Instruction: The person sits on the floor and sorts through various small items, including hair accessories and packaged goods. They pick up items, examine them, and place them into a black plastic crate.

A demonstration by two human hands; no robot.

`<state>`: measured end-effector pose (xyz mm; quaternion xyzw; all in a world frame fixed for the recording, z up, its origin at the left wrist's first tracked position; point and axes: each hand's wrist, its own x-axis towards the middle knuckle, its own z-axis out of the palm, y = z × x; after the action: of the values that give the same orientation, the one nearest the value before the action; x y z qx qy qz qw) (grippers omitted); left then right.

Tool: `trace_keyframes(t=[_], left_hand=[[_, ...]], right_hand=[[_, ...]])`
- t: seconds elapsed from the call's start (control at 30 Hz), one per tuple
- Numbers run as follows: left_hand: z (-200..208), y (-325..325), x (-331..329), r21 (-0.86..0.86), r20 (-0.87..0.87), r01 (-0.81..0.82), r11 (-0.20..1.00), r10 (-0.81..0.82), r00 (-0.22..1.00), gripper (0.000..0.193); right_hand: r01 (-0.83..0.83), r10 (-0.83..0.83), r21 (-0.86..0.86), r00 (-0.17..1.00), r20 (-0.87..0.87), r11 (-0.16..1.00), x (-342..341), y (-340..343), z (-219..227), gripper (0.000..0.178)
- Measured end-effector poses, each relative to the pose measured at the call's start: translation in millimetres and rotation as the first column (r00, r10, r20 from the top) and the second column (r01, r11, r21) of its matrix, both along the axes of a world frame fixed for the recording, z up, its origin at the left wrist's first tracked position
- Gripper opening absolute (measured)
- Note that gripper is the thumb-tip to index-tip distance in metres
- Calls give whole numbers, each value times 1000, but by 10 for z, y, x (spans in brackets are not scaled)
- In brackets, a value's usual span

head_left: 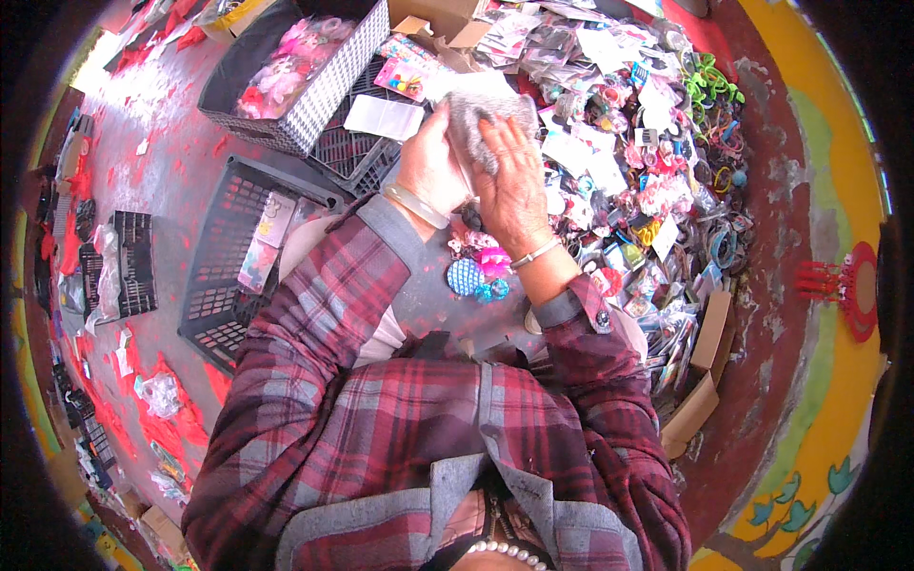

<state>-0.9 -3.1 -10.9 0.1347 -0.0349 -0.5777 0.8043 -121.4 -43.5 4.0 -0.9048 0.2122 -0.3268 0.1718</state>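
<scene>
My left hand [433, 169] is closed on a flat white card or packet [484, 84], its fingers mostly hidden behind it. A crumpled grey cloth [471, 119] lies over that white piece. My right hand [512, 176] presses the cloth against it from the right, fingers bent a little over the fabric. Below my hands lie a blue patterned round ornament [465, 278] and a bright pink hair accessory [493, 261]. To the right spreads a large heap of hair accessories [657, 195] and small packets.
A black crate [205, 257] holding printed cards stands at the left. Behind it is a checked box [347, 76] with pink fluffy items. A white card [384, 117] rests on another black crate. Cardboard flaps [709, 333] edge the heap at right; red scraps [181, 409] litter the floor.
</scene>
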Motion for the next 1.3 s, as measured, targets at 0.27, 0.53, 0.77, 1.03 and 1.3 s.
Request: trace_keyframes(t=[0.27, 0.53, 0.77, 1.03, 1.3], left_hand=[[419, 164, 237, 66, 185, -117, 991, 103, 977, 37], [550, 1351, 1471, 102, 569, -640, 761, 483, 665, 36], [-547, 3395, 2264, 375, 805, -855, 358, 333, 492, 25], [-2430, 4045, 2003, 219, 497, -975, 18, -862, 96, 23], [-2682, 3686, 1834, 498, 167, -853, 157, -982, -83, 33]], right_hand=[[88, -459, 909, 880, 120, 408, -233, -536, -447, 26], [-66, -479, 959, 855, 196, 275, -690, -286, 30, 26], [131, -357, 957, 934, -31, 259, -1110, -68, -718, 31], [296, -301, 933, 926, -228, 204, -912, -52, -957, 27], [437, -260, 860, 891, -373, 264, -784, -56, -1039, 27]])
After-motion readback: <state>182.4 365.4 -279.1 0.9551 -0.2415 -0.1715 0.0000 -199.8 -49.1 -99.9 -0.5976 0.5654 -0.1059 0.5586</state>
